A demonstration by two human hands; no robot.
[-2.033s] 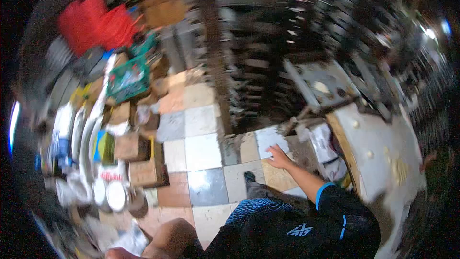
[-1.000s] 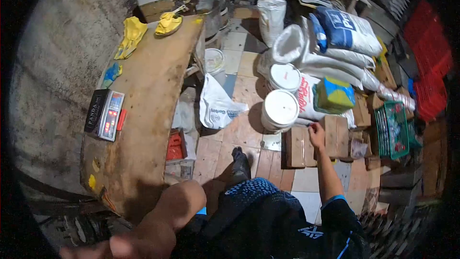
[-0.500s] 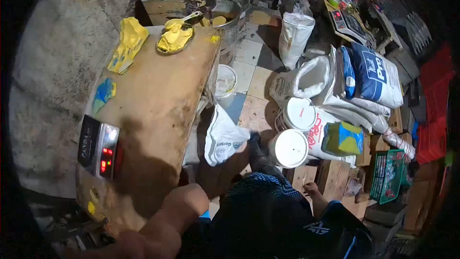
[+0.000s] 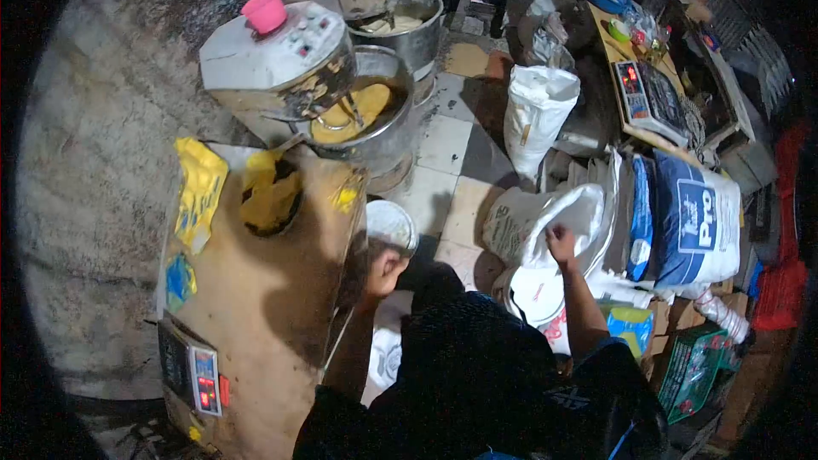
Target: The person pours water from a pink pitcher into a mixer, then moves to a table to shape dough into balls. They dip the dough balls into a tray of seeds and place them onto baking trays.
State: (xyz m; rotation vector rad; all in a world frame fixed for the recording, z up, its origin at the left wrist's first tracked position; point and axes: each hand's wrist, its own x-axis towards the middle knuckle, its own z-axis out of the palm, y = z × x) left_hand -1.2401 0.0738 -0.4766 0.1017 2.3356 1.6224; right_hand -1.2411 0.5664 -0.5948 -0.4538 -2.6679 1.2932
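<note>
My left hand (image 4: pixel 388 273), fingers curled and nothing visible in them, hangs beside the right edge of the wooden table (image 4: pixel 290 290). Just beyond it stands a white bucket (image 4: pixel 394 220). My right hand (image 4: pixel 560 244) is also loosely closed, held in the air and overlapping the mouth of an open white sack (image 4: pixel 537 220) in this view. Below that hand is a lidded white bucket (image 4: pixel 538 294). On the table lie a shadowed bowl of yellow paste (image 4: pixel 268 203), a yellow packet (image 4: pixel 198 192) and a digital scale (image 4: pixel 204 382).
Ahead stand two mixers; the near one (image 4: pixel 281 60) carries a pink scoop (image 4: pixel 266 13), with yellow dough (image 4: pixel 362 111) in its bowl. A tiled floor strip (image 4: pixel 434 153) runs between table and sacks. To the right are a blue-white sack (image 4: pixel 694 221), second scale (image 4: pixel 632 89) and green crate (image 4: pixel 694 375).
My view has moved forward toward the mixers. Both hands have swung up and forward, the left past the table edge and the right over the sacks.
</note>
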